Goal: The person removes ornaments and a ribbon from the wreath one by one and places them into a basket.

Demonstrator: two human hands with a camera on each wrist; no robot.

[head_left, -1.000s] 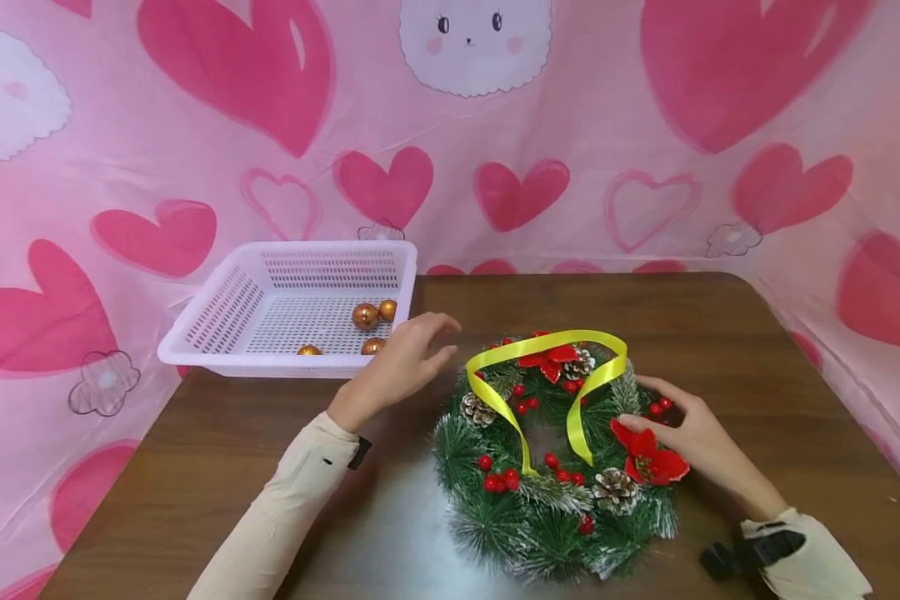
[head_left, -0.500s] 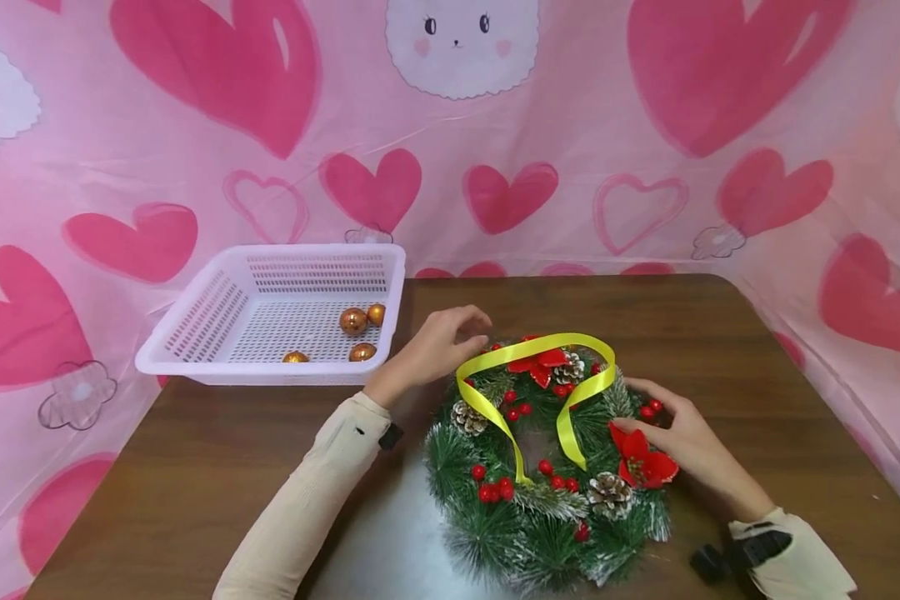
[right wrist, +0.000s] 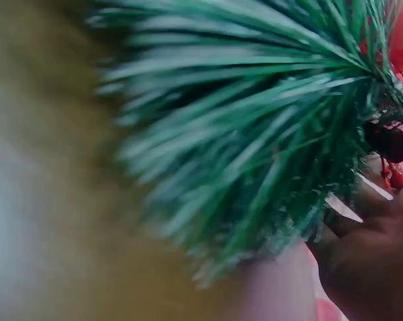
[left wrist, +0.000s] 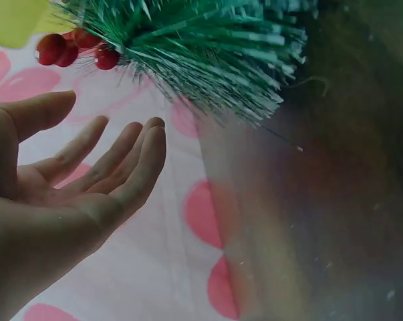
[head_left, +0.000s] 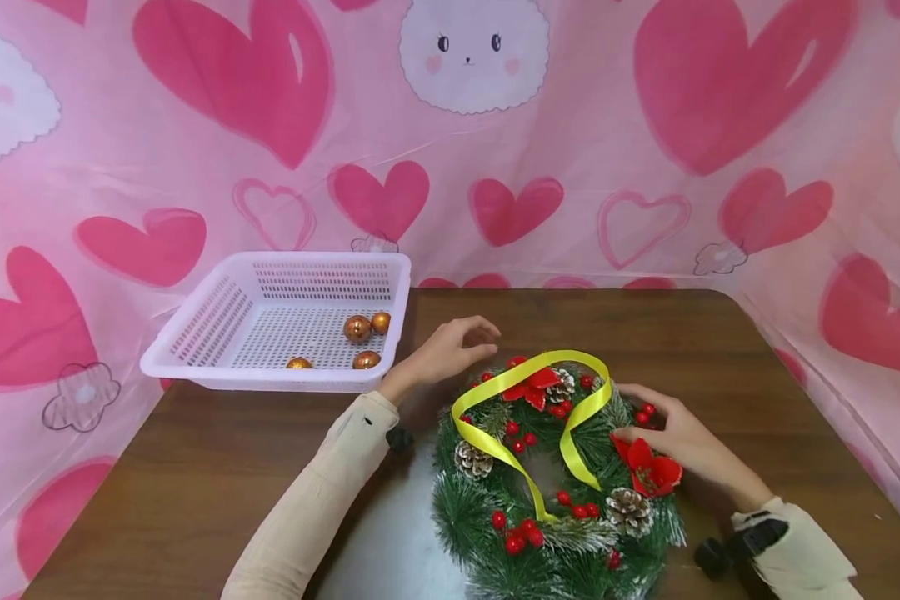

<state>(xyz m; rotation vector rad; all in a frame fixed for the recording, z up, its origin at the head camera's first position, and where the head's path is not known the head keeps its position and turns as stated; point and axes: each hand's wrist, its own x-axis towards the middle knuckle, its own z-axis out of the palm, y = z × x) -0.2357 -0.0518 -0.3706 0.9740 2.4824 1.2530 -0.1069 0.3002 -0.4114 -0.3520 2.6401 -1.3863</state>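
A green Christmas wreath with frosted tips, pinecones and red berries lies at the front right of the table. A yellow ribbon loops over its far side. My right hand grips the wreath's right side, the thumb by a red poinsettia and the fingers at the outer edge, partly hidden by greenery in the right wrist view. My left hand hovers beyond the wreath's far left edge, fingers loosely bent. In the left wrist view nothing is between its fingers, and the wreath's needles are close by.
A white plastic basket stands at the back left of the brown wooden table, with several gold-brown ball ornaments inside. A pink heart-patterned cloth hangs behind and beside the table.
My left hand has moved right, from beside the basket to the wreath's far left edge. The wreath's near side has shifted toward me, while my right hand keeps its place at the right side.
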